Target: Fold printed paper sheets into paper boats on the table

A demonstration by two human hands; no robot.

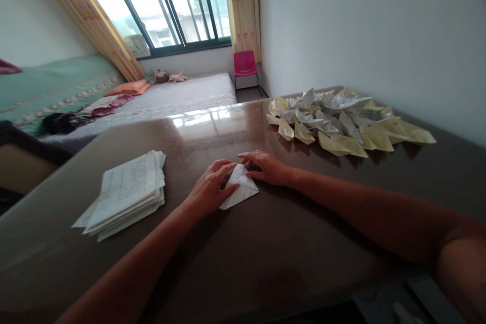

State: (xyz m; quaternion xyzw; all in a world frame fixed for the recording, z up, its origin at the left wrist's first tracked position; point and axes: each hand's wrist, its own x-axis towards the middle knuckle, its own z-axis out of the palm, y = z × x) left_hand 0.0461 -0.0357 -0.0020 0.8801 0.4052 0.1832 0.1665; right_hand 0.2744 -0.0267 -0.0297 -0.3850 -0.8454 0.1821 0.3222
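Observation:
A folded sheet of white paper (243,190) lies on the dark brown table, its upper end narrowed to a point and printed lines showing on it. My left hand (210,187) rests along its left side, thumb on the paper and fingers stretched toward the tip. From the right, my right hand (268,168) reaches the upper right edge, its thumb on the paper and its fingers extended near the tip. Both hands touch the paper with fingers apart; neither wraps round it.
A stack of printed paper sheets (127,192) sits on the table (212,273) at the left. Many folded paper boats (334,119) are heaped at the back right by the wall. Beyond are a bed (197,88), a pink chair (245,64) and a window.

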